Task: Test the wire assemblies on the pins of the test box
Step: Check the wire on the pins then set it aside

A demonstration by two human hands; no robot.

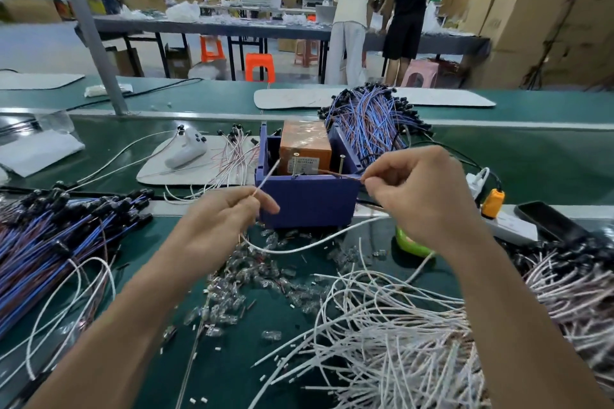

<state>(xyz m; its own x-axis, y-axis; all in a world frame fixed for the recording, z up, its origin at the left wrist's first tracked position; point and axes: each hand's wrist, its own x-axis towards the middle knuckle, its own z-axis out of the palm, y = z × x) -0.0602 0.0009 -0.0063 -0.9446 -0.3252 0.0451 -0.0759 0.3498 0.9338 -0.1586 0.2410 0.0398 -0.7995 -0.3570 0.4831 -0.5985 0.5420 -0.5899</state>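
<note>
My left hand pinches a thin white wire lead between thumb and forefinger. Its free end slants up and right. My right hand pinches a thin brown wire lead, axis near level, tip pointing left. The blue plastic test box sits just beyond both hands. The brown lead crosses the base of the right upright metal pin; contact likely, not certain. The white tip is near the left upright metal pin but apart. Judgement: the left hand closes that gap, rightward.

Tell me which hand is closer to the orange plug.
Right. The right hand is just left of the orange plug; the left hand is beyond the test box.
</note>
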